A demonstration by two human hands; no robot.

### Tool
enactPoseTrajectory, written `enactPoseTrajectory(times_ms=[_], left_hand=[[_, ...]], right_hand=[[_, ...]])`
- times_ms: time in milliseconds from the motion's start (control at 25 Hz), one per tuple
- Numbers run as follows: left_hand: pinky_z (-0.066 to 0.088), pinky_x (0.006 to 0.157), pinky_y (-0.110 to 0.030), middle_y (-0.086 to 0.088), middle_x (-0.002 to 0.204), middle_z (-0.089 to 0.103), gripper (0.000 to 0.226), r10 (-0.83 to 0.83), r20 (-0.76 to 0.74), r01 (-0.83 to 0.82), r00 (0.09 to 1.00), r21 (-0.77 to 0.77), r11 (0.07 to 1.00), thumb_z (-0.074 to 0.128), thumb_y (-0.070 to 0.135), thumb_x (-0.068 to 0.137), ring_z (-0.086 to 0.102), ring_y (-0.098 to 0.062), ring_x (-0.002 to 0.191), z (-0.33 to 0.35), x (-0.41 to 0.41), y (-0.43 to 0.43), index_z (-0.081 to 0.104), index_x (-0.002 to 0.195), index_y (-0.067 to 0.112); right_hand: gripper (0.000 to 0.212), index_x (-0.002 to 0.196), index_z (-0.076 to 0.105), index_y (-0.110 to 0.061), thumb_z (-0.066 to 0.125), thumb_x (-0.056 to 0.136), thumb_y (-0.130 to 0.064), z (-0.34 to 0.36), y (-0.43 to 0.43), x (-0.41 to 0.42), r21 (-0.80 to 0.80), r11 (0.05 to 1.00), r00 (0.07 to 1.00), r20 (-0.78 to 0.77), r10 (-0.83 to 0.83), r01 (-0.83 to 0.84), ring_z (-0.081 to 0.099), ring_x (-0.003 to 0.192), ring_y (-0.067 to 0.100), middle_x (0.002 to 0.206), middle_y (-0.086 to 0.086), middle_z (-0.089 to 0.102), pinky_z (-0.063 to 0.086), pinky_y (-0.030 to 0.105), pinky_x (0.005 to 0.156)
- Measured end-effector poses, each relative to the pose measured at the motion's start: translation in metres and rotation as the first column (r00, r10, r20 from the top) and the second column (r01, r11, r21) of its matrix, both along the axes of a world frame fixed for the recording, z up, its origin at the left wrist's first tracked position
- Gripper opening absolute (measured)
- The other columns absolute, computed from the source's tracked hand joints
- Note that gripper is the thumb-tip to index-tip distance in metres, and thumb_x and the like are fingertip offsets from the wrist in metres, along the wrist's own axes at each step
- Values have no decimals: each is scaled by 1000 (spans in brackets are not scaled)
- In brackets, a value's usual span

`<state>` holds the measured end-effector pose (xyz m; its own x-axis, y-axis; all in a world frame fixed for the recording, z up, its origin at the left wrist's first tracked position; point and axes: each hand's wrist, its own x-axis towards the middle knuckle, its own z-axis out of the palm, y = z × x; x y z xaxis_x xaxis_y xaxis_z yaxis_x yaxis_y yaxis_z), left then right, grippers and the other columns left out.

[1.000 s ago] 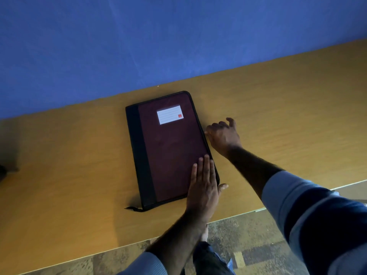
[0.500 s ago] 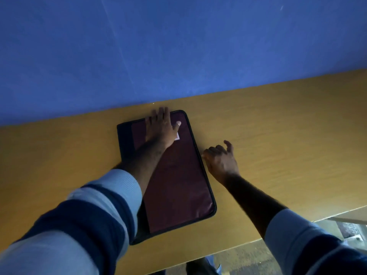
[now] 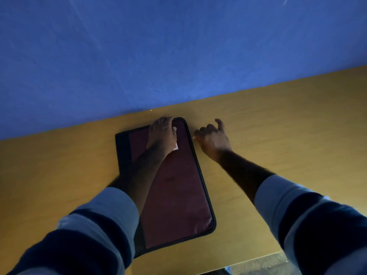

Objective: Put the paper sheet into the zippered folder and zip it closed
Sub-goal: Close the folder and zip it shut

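Two hands: both are working the far end of the folder [image 3: 174, 195].
Folder: it lies shut on the desk [image 3: 278, 135], near the wall [image 3: 178, 56].
Paper: not visible, likely inside.
Left hand [image 3: 161, 135]: flat, open, pressing the far cover; keep that pressure.
Right hand [image 3: 213, 139]: fingers curled at the far right edge, seemingly pinching the zip pull, though I cannot tell.
Tip: pull along the track, around the corner.

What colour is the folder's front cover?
Dark maroon, with black spine and edging, on the zippered folder; seen in the head view, the only one.
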<state>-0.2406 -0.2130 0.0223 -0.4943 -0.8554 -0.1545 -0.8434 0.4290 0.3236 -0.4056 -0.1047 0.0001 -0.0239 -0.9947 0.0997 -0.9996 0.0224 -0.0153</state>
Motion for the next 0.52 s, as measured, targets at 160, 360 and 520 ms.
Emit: enactPoseTrajectory(times_ms=[160, 360, 520], left_hand=[[34, 116, -45, -9, 145, 52, 41, -3, -38, 5, 999, 31, 1000, 46, 25, 105, 46, -29, 136, 1, -2, 1, 49, 143, 12], [35, 115, -42, -8, 142, 55, 38, -8, -62, 11, 998, 39, 999, 46, 20, 104, 49, -28, 132, 0, -1, -7, 52, 141, 13], [41, 108, -42, -11, 132, 61, 34, 0, -115, 7, 993, 61, 998, 49, 21, 104, 55, -30, 123, 1, -2, -15, 60, 134, 11]], right_hand=[[8, 92, 69, -16, 64, 93, -10, 3, -34, -9, -13, 1000, 1000, -15, -7, 6, 67, 81, 28, 78, 4, 71, 39, 59, 106], [17, 96, 70, -17, 53, 100, -15, 10, -81, -14, 193, 981, 981, 185, -58, 22, 66, 81, 27, 90, 6, 73, 53, 38, 78], [21, 106, 74, -23, 54, 100, -24, 15, -115, -14, 292, 956, 950, 297, -100, 9, 68, 96, 25, 103, 4, 75, 47, 30, 71]])
